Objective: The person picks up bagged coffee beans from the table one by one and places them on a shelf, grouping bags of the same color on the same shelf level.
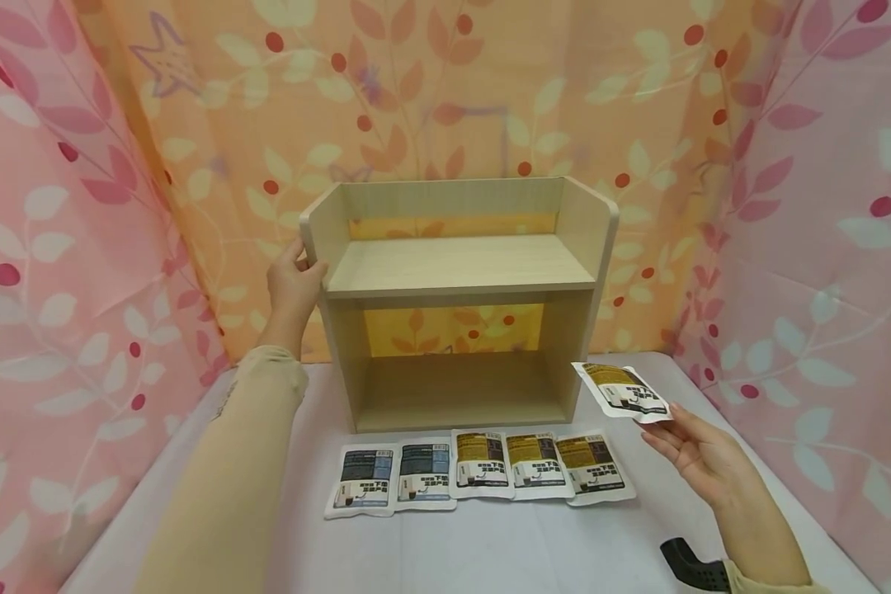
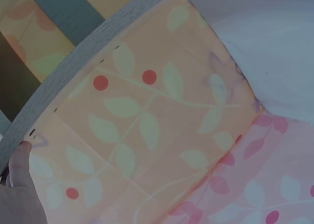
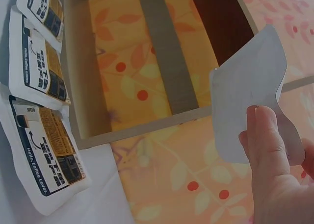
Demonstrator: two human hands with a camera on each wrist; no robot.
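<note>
A light wooden two-tier shelf [image 1: 460,289] stands on a white-covered table. My left hand [image 1: 294,285] grips the front edge of its left side panel; in the left wrist view only part of that hand [image 2: 20,189] shows at the panel edge. Raised to the right of the shelf, my right hand [image 1: 701,454] pinches a white coffee sachet [image 1: 624,391] with a yellow-brown label by its near corner. The right wrist view shows the sachet's plain back [image 3: 248,99], with fingers [image 3: 267,140] against it.
Several coffee sachets lie in a row before the shelf: blue-labelled ones [image 1: 364,478] at left, yellow-brown ones [image 1: 538,464] at right. A black curved object [image 1: 694,565] sits by the right wrist. Patterned curtains [image 1: 445,91] enclose the back and sides.
</note>
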